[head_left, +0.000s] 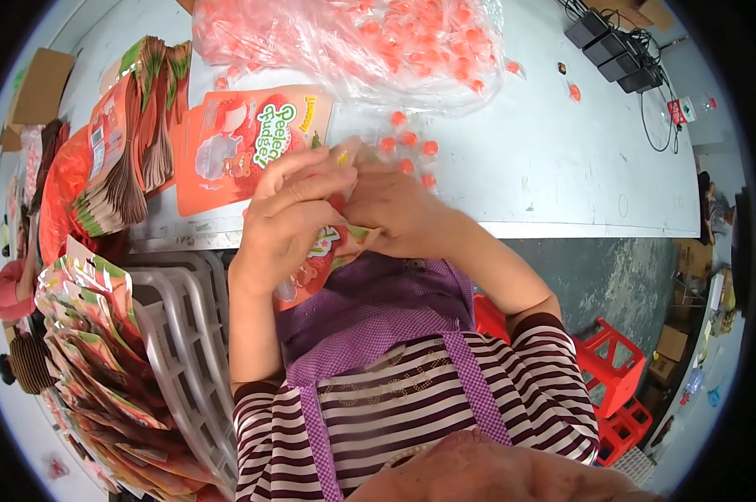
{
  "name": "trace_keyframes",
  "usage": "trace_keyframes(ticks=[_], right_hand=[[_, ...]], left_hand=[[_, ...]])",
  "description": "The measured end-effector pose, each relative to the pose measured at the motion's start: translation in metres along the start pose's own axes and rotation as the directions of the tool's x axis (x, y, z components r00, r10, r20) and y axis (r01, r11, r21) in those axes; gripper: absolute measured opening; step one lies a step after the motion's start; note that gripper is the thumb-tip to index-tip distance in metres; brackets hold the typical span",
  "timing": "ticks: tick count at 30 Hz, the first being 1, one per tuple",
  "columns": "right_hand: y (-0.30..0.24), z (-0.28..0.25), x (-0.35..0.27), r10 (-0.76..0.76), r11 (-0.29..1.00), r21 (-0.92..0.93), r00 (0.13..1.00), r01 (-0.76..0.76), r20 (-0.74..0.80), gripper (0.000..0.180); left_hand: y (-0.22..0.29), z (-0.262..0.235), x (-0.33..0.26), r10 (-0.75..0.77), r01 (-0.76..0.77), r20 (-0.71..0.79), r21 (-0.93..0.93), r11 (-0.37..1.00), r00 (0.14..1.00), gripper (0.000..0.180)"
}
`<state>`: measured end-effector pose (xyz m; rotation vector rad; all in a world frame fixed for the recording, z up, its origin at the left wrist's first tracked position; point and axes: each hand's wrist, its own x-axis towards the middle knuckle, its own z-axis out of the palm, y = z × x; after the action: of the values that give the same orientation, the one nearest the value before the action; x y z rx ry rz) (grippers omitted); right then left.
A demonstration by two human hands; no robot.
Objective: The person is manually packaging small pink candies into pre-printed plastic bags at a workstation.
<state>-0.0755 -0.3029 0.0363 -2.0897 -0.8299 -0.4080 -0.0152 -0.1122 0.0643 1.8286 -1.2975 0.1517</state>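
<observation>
A red and green candy pouch [309, 272] is held at an angle in front of my apron, its mouth toward the table. My left hand [293, 205] is closed on the pouch's left side, fingers curled over its upper part. My right hand [403, 209] is closed at the opposite side, by the pouch's mouth; its fingertips are partly hidden. Between the hands shows a bit of clear wrapper [346, 153] with something red below it. Just beyond my right hand, several red wrapped candies [407, 139] lie loose on the white table [545, 180].
Flat pouches [215, 180] lie left of my hands, beside fanned pouch stacks [114, 180]. A large clear bag of candies [353, 50] sits at the back. Filled-looking pouches [102, 360] pile in grey crates [173, 335] at lower left. Black adapters [612, 52] and red stools [610, 360] are rightward.
</observation>
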Motion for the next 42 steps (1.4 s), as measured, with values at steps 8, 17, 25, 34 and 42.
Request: trace_keyframes(ticks=[8,17,25,34,42], right_hand=[[0.047,-0.024,-0.029,0.337,0.853,-0.423,0.942,-0.306,-0.001,0.086],[0.034,0.002,-0.032,0.467,0.753,-0.592,0.868,-0.288,0.172,0.083],[0.053,0.01,-0.035,0.209,0.766,-0.623,0.978,-0.162,0.003,0.031],[0.057,0.009,-0.038,0.121,0.85,-0.501,0.986,-0.162,-0.113,0.019],[0.054,-0.005,-0.03,0.545,0.83,0.117,0.75,-0.545,-0.374,0.015]], left_hand=[[-0.004,-0.016,-0.016,-0.102,0.117,-0.165,0.079,0.99,0.981,0.008],[0.009,-0.014,-0.005,0.104,-0.035,-0.186,0.344,0.938,0.977,0.016],[0.008,-0.016,0.001,-0.031,0.033,-0.012,0.381,0.924,0.999,0.03],[0.045,-0.053,0.026,-0.125,0.092,0.042,0.453,0.887,0.991,0.024],[-0.004,0.008,0.024,-0.07,0.065,0.024,0.161,0.985,0.997,0.018]])
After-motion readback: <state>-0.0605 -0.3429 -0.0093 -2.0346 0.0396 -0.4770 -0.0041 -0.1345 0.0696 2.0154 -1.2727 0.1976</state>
